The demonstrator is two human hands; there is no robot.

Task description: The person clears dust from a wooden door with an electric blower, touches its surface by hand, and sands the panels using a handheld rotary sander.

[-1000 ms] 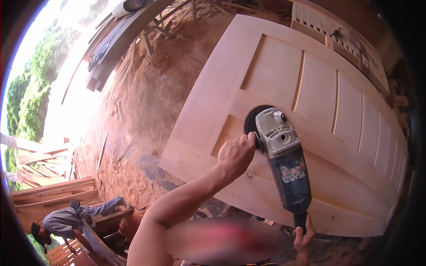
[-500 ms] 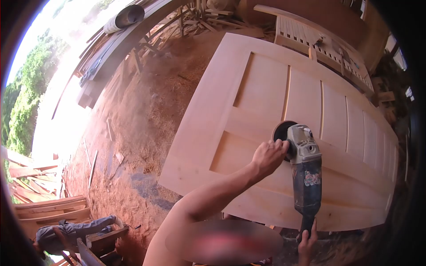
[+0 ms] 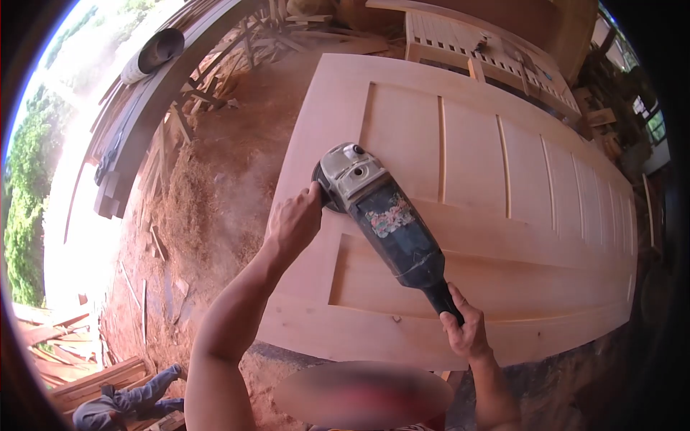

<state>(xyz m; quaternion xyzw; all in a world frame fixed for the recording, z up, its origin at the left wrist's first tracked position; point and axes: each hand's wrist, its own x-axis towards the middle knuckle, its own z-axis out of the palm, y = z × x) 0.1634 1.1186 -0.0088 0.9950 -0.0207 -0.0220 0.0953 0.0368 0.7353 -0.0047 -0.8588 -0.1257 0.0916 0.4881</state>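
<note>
A large angle grinder (image 3: pixel 399 237) with a grey metal head and a dark body lies slantwise over a pale wooden panel door (image 3: pixel 467 280). My left hand (image 3: pixel 295 221) is closed round the side handle by the grinder's head. Its rear handle is gripped by my right hand (image 3: pixel 466 325), near the door's front edge. Only the rim of the dark disc (image 3: pixel 317 174) shows, over the door's left part; whether it touches the wood I cannot tell. Recessed panels and raised bars run along the door to the right.
Behind the door stands a slatted wooden piece (image 3: pixel 496 61) with tools on it. A long beam (image 3: pixel 154 93) at upper left carries a pipe-like cylinder (image 3: pixel 153 56). Sawdust (image 3: pixel 208 194) and scraps cover the ground. A person (image 3: pixel 133 402) is at lower left.
The grinder has moved left across the door with both my hands on it. It has turned from nearly upright in view to slanting, head to the left. The view has shifted slightly.
</note>
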